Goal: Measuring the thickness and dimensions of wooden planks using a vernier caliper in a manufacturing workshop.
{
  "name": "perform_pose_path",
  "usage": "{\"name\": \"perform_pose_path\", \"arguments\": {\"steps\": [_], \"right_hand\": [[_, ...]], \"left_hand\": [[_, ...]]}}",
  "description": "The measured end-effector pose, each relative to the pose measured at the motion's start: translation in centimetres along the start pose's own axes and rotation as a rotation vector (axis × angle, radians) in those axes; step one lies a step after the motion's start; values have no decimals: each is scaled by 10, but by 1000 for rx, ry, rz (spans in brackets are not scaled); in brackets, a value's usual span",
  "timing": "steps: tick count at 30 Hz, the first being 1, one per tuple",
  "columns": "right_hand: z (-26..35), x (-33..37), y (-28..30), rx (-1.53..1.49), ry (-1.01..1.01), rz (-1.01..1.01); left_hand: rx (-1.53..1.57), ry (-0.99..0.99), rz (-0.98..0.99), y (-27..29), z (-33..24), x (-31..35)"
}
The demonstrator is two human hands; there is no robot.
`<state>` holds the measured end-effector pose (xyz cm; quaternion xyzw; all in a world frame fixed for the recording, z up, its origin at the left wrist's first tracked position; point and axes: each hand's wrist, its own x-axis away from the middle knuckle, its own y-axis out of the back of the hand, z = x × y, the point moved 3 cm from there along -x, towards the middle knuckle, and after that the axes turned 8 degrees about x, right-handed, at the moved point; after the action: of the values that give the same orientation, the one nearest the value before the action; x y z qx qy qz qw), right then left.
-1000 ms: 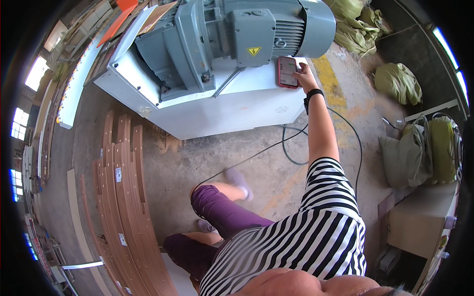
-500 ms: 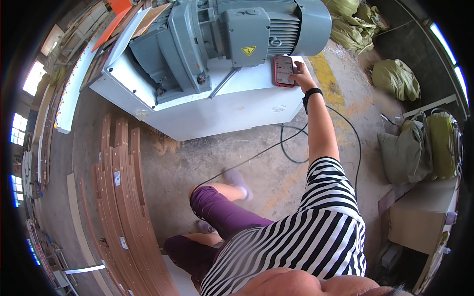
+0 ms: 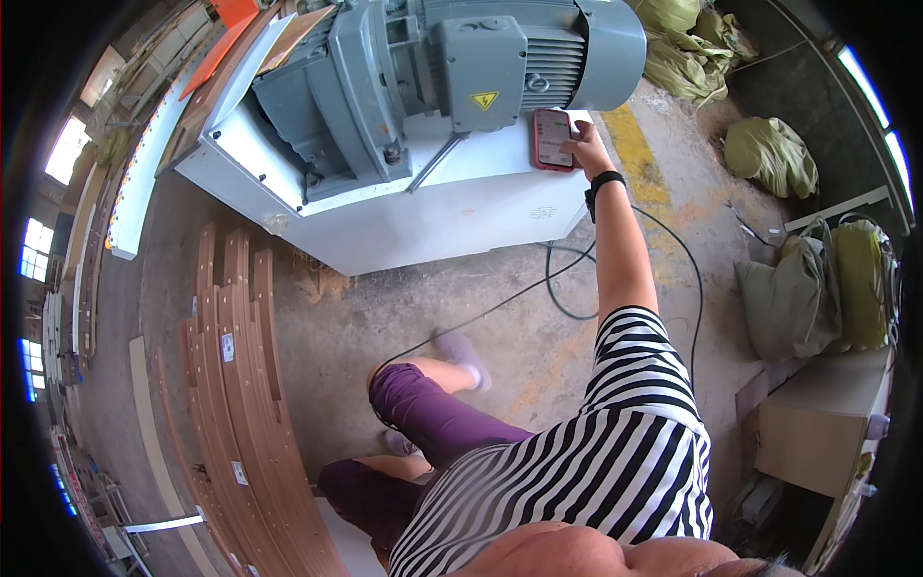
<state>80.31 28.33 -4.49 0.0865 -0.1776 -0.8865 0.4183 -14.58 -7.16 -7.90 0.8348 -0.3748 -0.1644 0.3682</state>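
At the end of my outstretched arm, my right hand (image 3: 590,151) is at the right edge of a smartphone (image 3: 552,154) in a red-pink case. Its thumb lies over the lit screen and the other fingers curl beside the edge, partly hidden. The phone is at the right end of the white cabinet top (image 3: 471,162), just below a big grey-blue geared motor (image 3: 481,72). A black band circles my right wrist. A thin metal rod (image 3: 437,162) leans or lies on the cabinet left of the phone. My left hand is out of view.
Long brown boards (image 3: 236,385) are stacked to the left of my legs. A dark cable (image 3: 694,279) loops over the concrete floor on the right. Stuffed sacks (image 3: 788,298) stand at the right, above a pale box-like cabinet (image 3: 817,438). More greenish sacks (image 3: 687,58) lie behind the motor.
My right hand has shifted slightly on the phone, with the fingers drawn in a little at its edge. The phone and motor stay in place.
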Motion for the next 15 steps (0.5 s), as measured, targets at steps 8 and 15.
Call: {"name": "perform_pose_path", "arguments": {"steps": [8,15], "right_hand": [[10,-7,-13,457,-119,-231],[25,5,-14,527,-186,-209]], "left_hand": [[-95,129,109,-16,54,28],[-136,199,207,-28,88,42]]}}
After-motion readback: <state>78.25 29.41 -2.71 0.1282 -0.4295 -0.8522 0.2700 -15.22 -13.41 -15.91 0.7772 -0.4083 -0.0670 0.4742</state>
